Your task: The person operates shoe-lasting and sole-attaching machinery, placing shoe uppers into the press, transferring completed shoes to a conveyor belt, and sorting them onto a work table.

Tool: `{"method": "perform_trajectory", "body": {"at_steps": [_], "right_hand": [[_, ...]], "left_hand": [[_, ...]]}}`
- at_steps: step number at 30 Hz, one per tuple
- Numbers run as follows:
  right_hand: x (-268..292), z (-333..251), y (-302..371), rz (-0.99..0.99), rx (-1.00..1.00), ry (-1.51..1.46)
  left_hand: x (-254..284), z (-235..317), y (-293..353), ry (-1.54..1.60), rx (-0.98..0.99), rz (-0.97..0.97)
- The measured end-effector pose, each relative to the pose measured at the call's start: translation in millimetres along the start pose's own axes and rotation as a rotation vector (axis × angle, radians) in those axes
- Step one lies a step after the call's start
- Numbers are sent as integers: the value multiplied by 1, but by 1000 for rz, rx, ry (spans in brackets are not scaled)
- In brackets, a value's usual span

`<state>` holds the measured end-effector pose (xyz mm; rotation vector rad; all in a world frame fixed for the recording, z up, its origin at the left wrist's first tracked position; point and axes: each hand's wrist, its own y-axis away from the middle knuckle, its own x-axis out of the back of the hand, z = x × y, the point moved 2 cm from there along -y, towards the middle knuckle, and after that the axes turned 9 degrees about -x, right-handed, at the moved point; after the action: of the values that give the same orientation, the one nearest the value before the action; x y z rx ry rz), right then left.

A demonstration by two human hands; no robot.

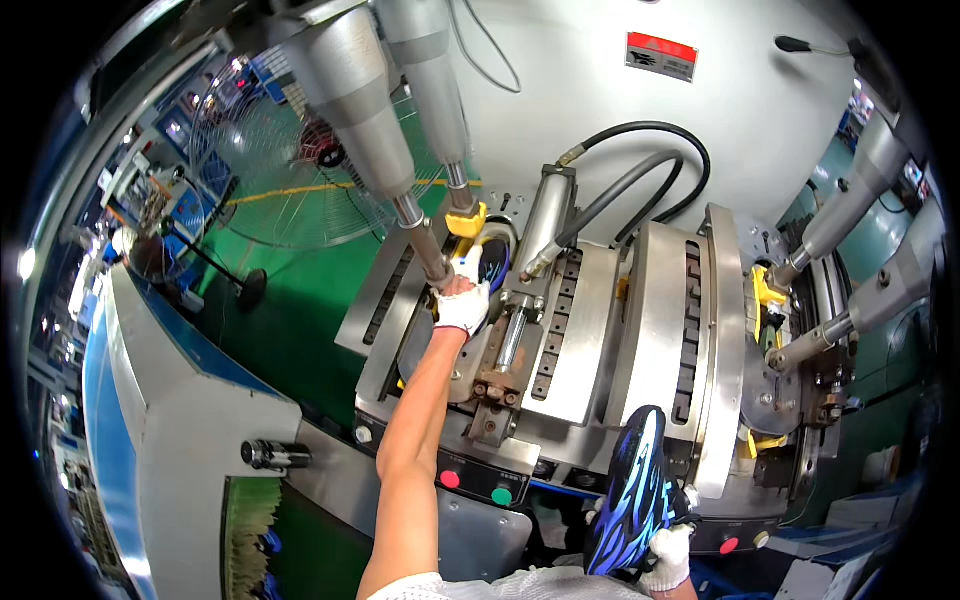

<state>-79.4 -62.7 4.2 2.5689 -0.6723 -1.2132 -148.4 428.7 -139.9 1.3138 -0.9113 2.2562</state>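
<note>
landmark: the bright silver metal cylinder (548, 215) with hoses at its side; the places below are told from it.
streaked shoe: a black shoe with bright blue and pale streaks (632, 490), on the near side of the cylinder and to its right, toe pointing toward the machine.
right hand: the white-gloved right hand (668, 560) is closed on the streaked shoe's lower right edge, toward the heel end; the exact finger placement cannot be told.
seated shoe: a dark shoe with a blue-violet edge (495, 264), just left of the cylinder, partly hidden by the glove.
left hand: the white-gloved left hand (463, 308) lies at the near end of the seated shoe; whether its fingers clamp there cannot be told. the two hands are well apart.
weight: likely light enough for one hand; whether something fills the inside cannot be seen.
stiffness: the upper probably gives a little under pressure, the sole less so.
surface: likely fair grip through gloves, and hardly fragile, though the upper may scuff on metal edges.
best hold: around the heel, thumb and fingers on opposite sides.
caution: left of the cylinder, the yellow pad (466, 221) and the grey steel rod (428, 253) probably leave fingers little room.
</note>
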Motion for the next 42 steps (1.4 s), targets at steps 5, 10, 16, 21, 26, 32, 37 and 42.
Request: {"method": "perform_trajectory", "body": {"at_steps": [5,10,16,21,26,32,37,42], "right_hand": [[-1,5,4,178,-38,140],[-14,22,-44,309,-187,284],[-165,51,-251,-179,-139,158],[-135,59,-459,628,267,1248],[-88,92,-552,699,229,1669],[-71,109,-618,428,61,1491],[-44,37,-667,33,-245,1208],[-86,14,-591,-265,-16,1508]], "left_hand": [[89,49,28,150,50,243],[199,91,167,290,131,358],[214,79,381,336,522,276],[163,105,514,234,922,161],[131,144,618,-49,1270,18],[70,186,681,-70,1419,332],[38,166,715,-53,1303,409],[28,178,726,-163,1227,420]]}}
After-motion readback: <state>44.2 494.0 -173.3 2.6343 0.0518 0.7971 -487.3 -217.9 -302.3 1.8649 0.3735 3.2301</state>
